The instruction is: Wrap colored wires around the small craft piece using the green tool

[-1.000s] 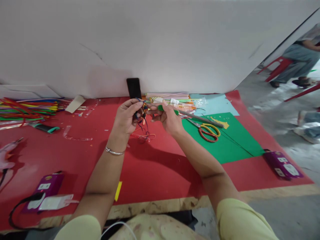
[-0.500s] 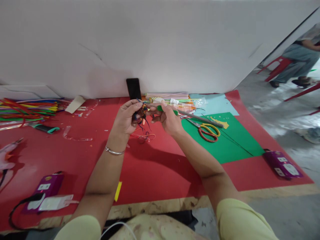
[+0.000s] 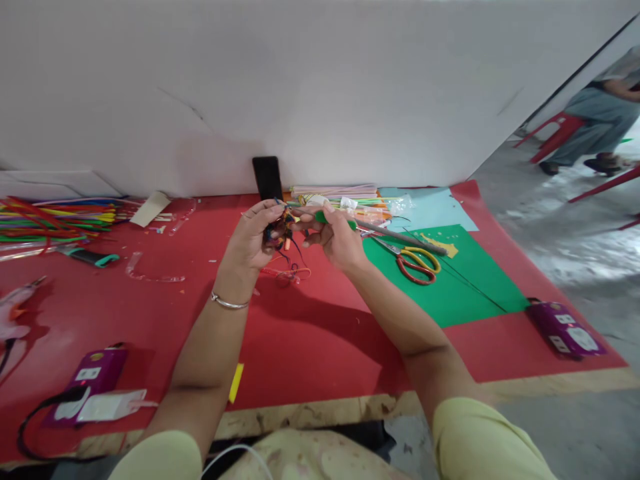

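My left hand (image 3: 253, 240) is closed around a small dark bundle of coloured threads (image 3: 284, 230), held above the red table cover (image 3: 150, 313). Loose thread ends hang down from it. My right hand (image 3: 335, 239) pinches a green-handled tool (image 3: 334, 220) whose tip touches the bundle. A long grey stick (image 3: 400, 237) runs out to the right from behind that hand. Both hands meet in the middle, in front of a black phone (image 3: 267, 177) leaning on the white wall.
Yellow and red scissors (image 3: 417, 261) lie on green paper (image 3: 450, 280). Coloured straws (image 3: 55, 219) are piled far left, more straws (image 3: 350, 200) behind my hands. Purple boxes (image 3: 93, 377) (image 3: 565, 328) sit near the front edges. A person sits on a red chair (image 3: 555, 133) at far right.
My hands have barely moved; the fingers shift slightly on the bundle. A foot and light object on the floor at far right have left the view.
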Motion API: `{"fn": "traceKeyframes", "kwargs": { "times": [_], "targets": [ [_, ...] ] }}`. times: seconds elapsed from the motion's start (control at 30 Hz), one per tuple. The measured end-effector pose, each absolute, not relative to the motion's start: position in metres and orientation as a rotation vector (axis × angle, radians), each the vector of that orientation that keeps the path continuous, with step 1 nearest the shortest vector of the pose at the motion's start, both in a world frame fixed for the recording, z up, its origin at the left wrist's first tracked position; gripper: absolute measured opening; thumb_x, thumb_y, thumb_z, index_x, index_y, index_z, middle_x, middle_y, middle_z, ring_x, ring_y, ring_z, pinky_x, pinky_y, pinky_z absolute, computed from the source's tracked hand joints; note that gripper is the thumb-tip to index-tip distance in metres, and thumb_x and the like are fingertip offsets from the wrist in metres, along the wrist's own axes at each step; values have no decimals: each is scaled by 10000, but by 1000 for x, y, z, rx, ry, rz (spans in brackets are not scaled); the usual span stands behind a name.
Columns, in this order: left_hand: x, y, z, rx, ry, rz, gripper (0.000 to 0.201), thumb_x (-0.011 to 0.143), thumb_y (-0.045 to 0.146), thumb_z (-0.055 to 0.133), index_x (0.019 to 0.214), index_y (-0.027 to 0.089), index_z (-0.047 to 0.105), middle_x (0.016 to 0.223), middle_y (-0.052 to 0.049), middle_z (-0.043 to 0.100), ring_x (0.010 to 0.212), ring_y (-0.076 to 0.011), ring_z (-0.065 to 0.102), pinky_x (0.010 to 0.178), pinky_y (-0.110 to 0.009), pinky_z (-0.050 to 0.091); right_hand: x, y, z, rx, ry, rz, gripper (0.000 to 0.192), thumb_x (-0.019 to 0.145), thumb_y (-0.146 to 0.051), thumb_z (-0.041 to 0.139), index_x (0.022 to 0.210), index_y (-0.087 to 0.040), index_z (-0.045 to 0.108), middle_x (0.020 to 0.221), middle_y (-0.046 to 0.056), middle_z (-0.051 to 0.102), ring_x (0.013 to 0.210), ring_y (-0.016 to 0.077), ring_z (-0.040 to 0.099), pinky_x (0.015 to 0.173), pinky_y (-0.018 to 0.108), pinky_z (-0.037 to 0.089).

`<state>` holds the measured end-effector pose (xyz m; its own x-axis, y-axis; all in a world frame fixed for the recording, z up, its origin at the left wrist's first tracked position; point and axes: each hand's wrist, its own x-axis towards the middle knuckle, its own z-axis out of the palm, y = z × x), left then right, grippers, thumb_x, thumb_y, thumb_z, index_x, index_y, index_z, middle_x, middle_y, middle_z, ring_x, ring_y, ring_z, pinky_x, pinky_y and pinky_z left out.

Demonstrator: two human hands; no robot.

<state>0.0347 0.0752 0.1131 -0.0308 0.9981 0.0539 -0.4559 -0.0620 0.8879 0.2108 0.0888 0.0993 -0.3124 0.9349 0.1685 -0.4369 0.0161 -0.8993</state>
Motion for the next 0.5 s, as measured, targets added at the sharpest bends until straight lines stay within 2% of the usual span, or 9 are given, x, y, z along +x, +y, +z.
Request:
{"fn": "traceKeyframes", "kwargs": {
  "times": [0.17, 0.3, 0.4, 0.5],
  "targets": [
    [35, 75, 114, 878, 849, 1450, 375, 644, 346, 991, 784, 201, 675, 645, 43, 611, 446, -34, 401, 386, -163, 245, 211, 87, 102, -608, -1190, 1559, 652, 884, -878, 716, 891, -227, 757, 1118, 123, 854, 1244, 332, 819, 653, 314, 717],
    [35, 77, 113, 878, 847, 1441, 373, 634, 350, 993, 801, 209, 691, 651, 43, 604, 442, -33, 390, 384, -171, 217, 211, 86, 103, -589, -1167, 1562, 634, 944, -823, 680, 905, -198, 781, 1063, 131, 850, 1216, 322, 831, 620, 272, 679],
    [34, 77, 112, 895, 839, 1428, 376, 648, 371, 986, 806, 219, 681, 653, 44, 590, 445, -40, 389, 389, -185, 212, 210, 86, 103, -595, -1148, 1568, 638, 907, -830, 721, 900, -194, 770, 1031, 142, 841, 1218, 338, 828, 571, 268, 665],
    [33, 77, 112, 893, 836, 1428, 394, 638, 373, 997, 811, 221, 677, 653, 50, 578, 446, -39, 387, 392, -187, 213, 210, 86, 104, -592, -1151, 1568, 619, 864, -835, 769, 877, -216, 747, 1037, 134, 834, 1234, 343, 818, 595, 296, 703]
  ]
}}
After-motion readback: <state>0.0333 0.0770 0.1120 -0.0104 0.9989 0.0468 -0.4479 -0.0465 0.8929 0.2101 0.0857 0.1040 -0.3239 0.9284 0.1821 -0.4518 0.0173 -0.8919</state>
